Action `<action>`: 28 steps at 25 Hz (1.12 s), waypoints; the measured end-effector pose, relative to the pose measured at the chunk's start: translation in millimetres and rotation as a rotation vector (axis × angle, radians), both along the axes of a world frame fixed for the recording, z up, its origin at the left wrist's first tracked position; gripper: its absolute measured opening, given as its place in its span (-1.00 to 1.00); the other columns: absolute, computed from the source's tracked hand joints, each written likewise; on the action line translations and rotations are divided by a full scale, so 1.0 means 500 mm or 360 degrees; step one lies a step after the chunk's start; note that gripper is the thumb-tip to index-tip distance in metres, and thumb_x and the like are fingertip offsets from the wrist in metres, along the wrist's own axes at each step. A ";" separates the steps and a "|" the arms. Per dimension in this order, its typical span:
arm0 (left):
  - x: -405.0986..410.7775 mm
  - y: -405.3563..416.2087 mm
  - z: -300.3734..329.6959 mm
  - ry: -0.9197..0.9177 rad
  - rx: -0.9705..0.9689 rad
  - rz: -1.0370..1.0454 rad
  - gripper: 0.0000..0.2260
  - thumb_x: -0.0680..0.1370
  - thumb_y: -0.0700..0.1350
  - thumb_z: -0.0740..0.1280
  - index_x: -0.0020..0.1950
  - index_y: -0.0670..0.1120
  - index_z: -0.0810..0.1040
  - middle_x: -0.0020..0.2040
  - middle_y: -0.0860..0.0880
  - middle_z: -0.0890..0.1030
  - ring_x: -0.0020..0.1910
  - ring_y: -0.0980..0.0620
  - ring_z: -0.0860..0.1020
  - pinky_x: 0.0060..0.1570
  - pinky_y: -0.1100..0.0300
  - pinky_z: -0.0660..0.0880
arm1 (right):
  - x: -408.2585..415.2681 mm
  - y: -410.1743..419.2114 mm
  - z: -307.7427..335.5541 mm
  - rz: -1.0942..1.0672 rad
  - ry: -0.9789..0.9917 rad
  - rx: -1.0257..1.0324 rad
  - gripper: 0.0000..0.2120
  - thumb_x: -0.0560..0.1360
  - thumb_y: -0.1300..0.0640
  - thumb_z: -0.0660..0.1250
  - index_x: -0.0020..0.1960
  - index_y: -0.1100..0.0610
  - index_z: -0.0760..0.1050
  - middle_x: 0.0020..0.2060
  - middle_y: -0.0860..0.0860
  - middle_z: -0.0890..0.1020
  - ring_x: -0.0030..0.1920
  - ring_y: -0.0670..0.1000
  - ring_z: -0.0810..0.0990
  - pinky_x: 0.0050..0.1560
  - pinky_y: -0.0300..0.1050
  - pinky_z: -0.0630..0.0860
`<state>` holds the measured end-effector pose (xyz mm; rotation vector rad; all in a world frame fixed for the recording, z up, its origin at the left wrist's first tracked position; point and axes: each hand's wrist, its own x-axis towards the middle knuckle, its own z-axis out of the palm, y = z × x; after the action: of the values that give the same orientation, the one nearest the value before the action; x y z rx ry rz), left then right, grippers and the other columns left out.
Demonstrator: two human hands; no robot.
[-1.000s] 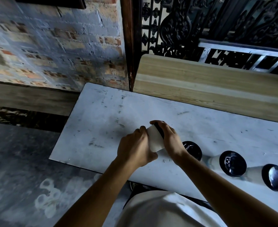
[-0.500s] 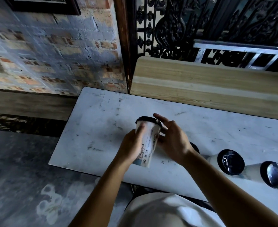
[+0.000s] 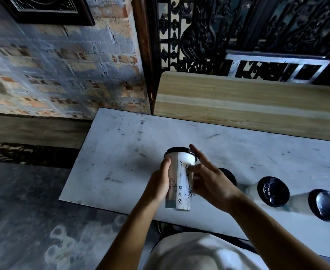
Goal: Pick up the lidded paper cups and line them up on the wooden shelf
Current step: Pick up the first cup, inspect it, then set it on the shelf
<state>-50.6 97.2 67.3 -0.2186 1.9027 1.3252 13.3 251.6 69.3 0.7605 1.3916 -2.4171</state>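
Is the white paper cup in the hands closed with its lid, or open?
Closed. The black lid sits on top of the white paper cup, held between left hand and right hand.

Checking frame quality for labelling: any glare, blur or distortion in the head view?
Head view: dim, uneven light; glare on the two right lids; wide-angle bend along the wooden shelf; held cup print readable, edges soft.

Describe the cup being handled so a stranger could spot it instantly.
On the white table below the wooden shelf, find the two hands near the front edge. Between them is a lidded cup, the only one lifted; the others stand at the right.
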 end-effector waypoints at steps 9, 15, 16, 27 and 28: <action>0.016 -0.016 0.014 0.0828 0.0255 0.0290 -0.89 0.57 -0.19 0.44 -0.03 0.04 0.63 -0.21 0.00 0.68 -0.26 0.07 0.62 -0.30 0.18 0.56 | 0.008 0.003 0.016 -0.0058 0.0141 0.0307 -0.51 0.57 0.08 0.42 0.46 0.04 0.42 0.11 0.24 0.74 0.13 0.28 0.73 0.19 0.25 0.63; 0.030 -0.023 0.022 0.0921 0.0285 0.0286 -0.90 0.50 -0.13 0.53 -0.06 0.03 0.64 -0.14 0.08 0.72 -0.14 0.07 0.69 -0.15 0.10 0.66 | 0.005 0.010 0.020 -0.0090 0.0141 0.0342 -0.58 0.64 -0.03 0.30 0.49 -0.22 0.40 0.11 0.18 0.73 0.18 0.22 0.70 0.25 0.17 0.61; 0.028 -0.025 0.021 0.0926 0.0291 0.0301 -0.90 0.51 -0.13 0.52 -0.05 0.02 0.65 -0.14 0.08 0.72 -0.14 0.07 0.70 -0.12 0.10 0.66 | 0.004 0.013 0.021 -0.0111 0.0132 0.0353 -0.61 0.69 0.05 0.21 0.47 -0.25 0.41 0.03 0.16 0.70 0.09 0.16 0.70 0.13 0.02 0.64; 0.008 -0.015 0.030 0.0831 0.0281 0.0501 -0.74 0.54 -0.26 0.43 -0.10 0.13 0.72 -0.14 0.06 0.77 -0.10 -0.04 0.73 0.01 -0.16 0.67 | -0.001 0.016 0.042 -0.0128 0.0228 0.0269 -0.81 0.61 0.26 0.31 0.07 0.15 0.70 -0.09 0.15 0.74 -0.08 0.09 0.69 -0.11 -0.15 0.60; 0.008 -0.013 0.029 0.0803 0.0310 0.0522 -0.82 0.55 -0.18 0.44 -0.10 0.11 0.73 -0.14 0.04 0.77 -0.08 -0.08 0.73 0.04 -0.20 0.67 | -0.003 0.016 0.043 -0.0141 0.0231 0.0261 -0.82 0.61 0.25 0.32 0.10 0.19 0.69 -0.06 0.19 0.74 -0.06 0.12 0.70 -0.08 -0.09 0.63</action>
<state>-46.5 90.6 81.7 -0.1042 2.1918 1.9181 11.9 259.7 90.8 0.7095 1.6621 -2.4919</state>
